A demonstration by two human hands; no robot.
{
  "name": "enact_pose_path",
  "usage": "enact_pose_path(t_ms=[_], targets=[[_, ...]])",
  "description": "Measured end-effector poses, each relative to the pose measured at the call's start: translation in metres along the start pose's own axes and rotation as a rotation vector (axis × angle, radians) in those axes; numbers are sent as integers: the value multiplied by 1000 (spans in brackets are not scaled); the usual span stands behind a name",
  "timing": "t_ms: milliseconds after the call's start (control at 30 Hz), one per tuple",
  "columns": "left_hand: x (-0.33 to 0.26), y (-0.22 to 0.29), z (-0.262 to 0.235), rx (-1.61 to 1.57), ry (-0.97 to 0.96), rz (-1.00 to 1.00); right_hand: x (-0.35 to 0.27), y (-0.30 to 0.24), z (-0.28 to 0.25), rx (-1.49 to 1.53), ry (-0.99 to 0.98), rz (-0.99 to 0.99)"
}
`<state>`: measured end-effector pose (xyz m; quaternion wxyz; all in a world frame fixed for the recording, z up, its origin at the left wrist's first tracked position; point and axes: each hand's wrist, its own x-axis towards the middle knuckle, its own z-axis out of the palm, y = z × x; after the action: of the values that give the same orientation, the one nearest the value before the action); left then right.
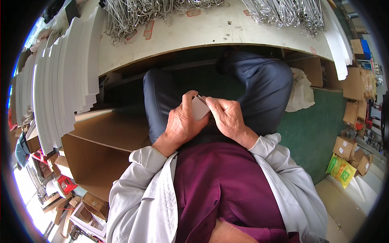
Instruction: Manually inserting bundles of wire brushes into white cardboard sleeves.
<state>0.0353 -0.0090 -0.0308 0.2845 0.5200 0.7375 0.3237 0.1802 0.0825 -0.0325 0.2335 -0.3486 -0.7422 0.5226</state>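
Observation:
A small flat light-grey piece with rounded corners [199,108] is held above my lap; its exact kind does not show. My left hand [183,121] wraps round it from the left, with a finger along its top edge. From the right, my right hand [229,117] pinches the piece near its upper right corner, thumb on the edge and the other fingers mostly hidden. A dark narrow gap shows at the top edge, by the fingertips. Both hands are close together.
A white worktable [227,30] stands ahead, bearing bundles of looped metal wire rods [137,18] and more rods [289,18]. Long white strips [56,89] are stacked at left above an open cardboard box [97,158]. A white plastic bag [300,93] lies right of my knee.

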Motion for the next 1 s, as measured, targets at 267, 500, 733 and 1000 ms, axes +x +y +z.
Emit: enact_pose_path(t_ms=[267,500,733,1000], targets=[[-1,-7,7,105,41,-3,3,11,19,291,36,109],[-3,-11,12,91,115,48,11,7,4,421,-48,419],[-4,-9,12,42,152,94,12,11,0,624,-45,520],[-6,-9,14,40,142,61,6,9,9,338,57,318]])
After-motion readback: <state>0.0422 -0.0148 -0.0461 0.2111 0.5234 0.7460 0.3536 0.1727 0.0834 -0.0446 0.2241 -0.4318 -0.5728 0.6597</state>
